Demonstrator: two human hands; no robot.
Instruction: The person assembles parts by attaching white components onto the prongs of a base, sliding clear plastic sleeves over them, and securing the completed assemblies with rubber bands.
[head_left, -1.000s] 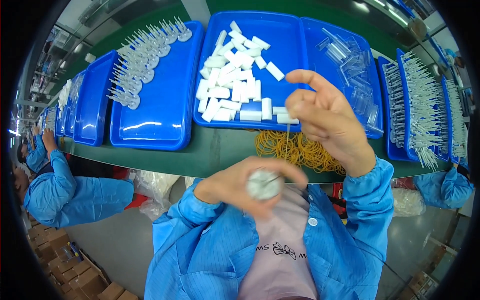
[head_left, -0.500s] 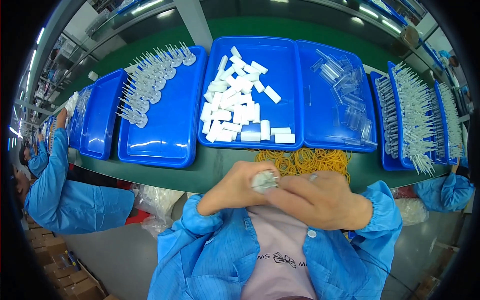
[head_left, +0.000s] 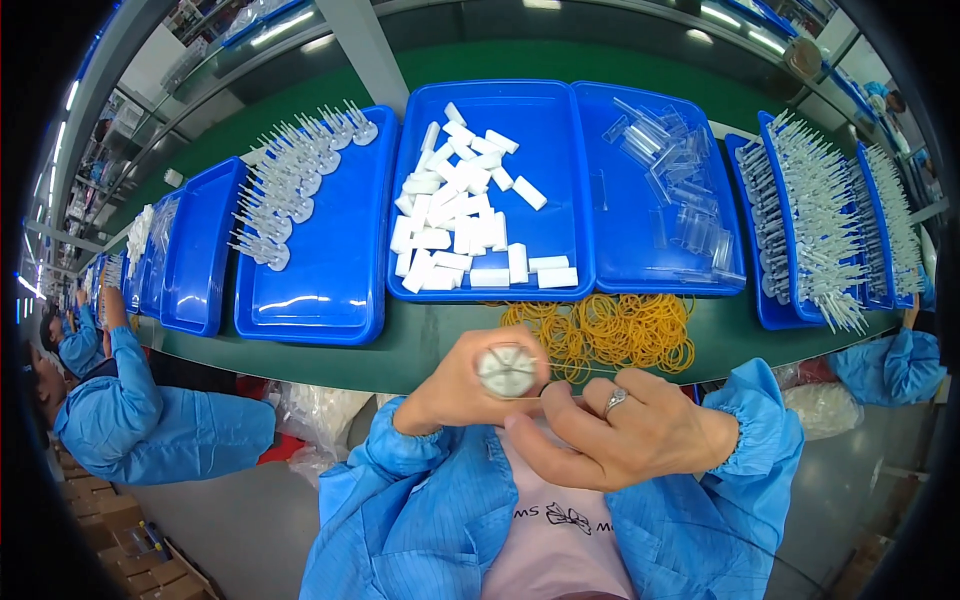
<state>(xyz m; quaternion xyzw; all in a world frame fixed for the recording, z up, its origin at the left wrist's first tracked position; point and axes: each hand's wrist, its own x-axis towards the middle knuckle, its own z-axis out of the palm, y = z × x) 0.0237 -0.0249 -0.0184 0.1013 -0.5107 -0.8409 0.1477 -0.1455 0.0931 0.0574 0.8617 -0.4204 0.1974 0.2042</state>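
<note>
My left hand (head_left: 447, 383) is wrapped round a whitish bundle (head_left: 505, 372). Its round end faces up and is split into wedge-like segments by dark lines. Just right of it, my right hand (head_left: 645, 430), with a ring on one finger, is closed with bent fingers. Thin strands run from the bundle to those fingers, and they look like a stretched rubber band (head_left: 572, 369). Beyond both hands, a loose pile of yellow rubber bands (head_left: 640, 335) lies on the green table (head_left: 420, 352). My left fingers and sleeve hide the bundle's lower part.
White blocks (head_left: 460, 200) lie in the middle blue tray (head_left: 545, 120), clear plastic pieces (head_left: 690, 190) in the tray to its right. Spiky translucent parts stand in the left tray (head_left: 310, 300) and in stacked trays (head_left: 790, 260) at right. A co-worker's blue sleeve (head_left: 130, 390) is at left.
The bundle has turned so its round end faces up and shows clearly. My right hand has drawn away to the right and slightly down, with strands stretched between the hands.
</note>
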